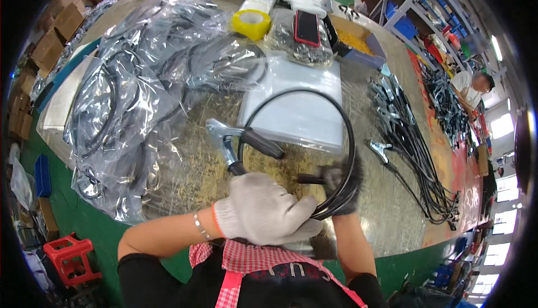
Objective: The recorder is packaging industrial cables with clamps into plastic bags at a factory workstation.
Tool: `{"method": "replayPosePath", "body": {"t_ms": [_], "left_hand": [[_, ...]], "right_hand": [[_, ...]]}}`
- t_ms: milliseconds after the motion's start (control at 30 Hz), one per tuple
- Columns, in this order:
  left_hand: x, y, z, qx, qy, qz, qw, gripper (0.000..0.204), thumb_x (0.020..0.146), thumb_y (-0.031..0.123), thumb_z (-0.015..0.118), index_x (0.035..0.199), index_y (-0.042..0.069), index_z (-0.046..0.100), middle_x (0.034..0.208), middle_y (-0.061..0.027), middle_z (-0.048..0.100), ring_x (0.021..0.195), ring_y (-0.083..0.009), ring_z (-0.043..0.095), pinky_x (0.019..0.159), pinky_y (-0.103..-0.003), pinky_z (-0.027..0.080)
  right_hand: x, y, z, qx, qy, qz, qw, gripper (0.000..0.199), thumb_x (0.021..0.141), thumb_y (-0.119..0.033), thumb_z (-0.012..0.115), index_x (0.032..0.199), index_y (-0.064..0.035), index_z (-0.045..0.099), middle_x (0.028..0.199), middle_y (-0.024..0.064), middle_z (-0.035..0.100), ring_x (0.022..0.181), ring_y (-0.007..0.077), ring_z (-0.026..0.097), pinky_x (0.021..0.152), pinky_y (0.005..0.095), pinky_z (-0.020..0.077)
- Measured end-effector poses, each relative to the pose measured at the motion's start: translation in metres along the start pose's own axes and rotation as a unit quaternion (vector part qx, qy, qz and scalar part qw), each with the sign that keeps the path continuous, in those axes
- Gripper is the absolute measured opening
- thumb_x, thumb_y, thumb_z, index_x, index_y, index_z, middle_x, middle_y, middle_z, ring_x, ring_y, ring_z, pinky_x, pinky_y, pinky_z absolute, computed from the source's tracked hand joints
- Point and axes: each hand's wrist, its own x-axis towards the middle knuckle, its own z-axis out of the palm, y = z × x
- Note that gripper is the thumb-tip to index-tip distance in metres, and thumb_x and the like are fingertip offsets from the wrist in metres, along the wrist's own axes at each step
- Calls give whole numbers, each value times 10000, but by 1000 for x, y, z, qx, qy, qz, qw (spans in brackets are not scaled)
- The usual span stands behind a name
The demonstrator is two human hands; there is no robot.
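Note:
My left hand (263,210), in a whitish knit glove, is closed at the near edge of the table around a black cable (350,140). Just beyond it lies the cable's metal spring clamp (227,140), silver with black grips, pointing away to the left. My right hand (342,187), in a dark glove, grips the cable's gathered loops; a short black end (310,179) pokes out toward the left. One wide loop arches over a stack of clear plastic bags (294,106). Parts of the left fingers hide the cable.
Bagged cables (129,95) pile up at left. Yellow tape (251,24), a red-edged phone (306,28) and a box of small yellow parts (356,44) stand at the back. Clamped cables (403,134) lie at right; another person (473,89) works beyond. A red stool (73,258) is on the floor.

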Motion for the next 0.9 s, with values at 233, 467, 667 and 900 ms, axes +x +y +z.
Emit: {"method": "replayPosePath", "body": {"t_ms": [233,467,667,900], "left_hand": [[-71,-1,85,-94,-283,115,947,377,786,465,565,625,130,503,425,-22,460,381,-210,525,349,-331,408],[-66,-38,53,-98,84,7,992,285,728,319,660,905,96,654,875,-118,647,715,-290,658,575,-359,528],[-58,-33,89,26,66,-315,947,423,780,402,635,1130,168,594,1287,-128,468,1201,-276,461,673,-324,546],[-26,-31,93,-64,-45,-190,979,674,685,388,710,1229,68,473,1321,-171,399,1246,-392,372,969,-469,409]], "right_hand": [[14,20,1,-132,5,165,977,257,899,-284,568,961,-41,622,895,117,613,830,278,573,780,450,439],[15,21,-9,-714,-100,-247,647,165,836,-190,594,898,-54,664,940,156,610,884,337,557,798,441,429],[8,27,27,-760,-172,-263,569,274,834,-262,591,1047,-100,647,1021,125,601,946,310,551,842,453,414],[17,48,18,-745,-201,-203,603,353,723,-201,620,1064,-114,643,1081,127,608,1020,311,547,890,442,425]]}}
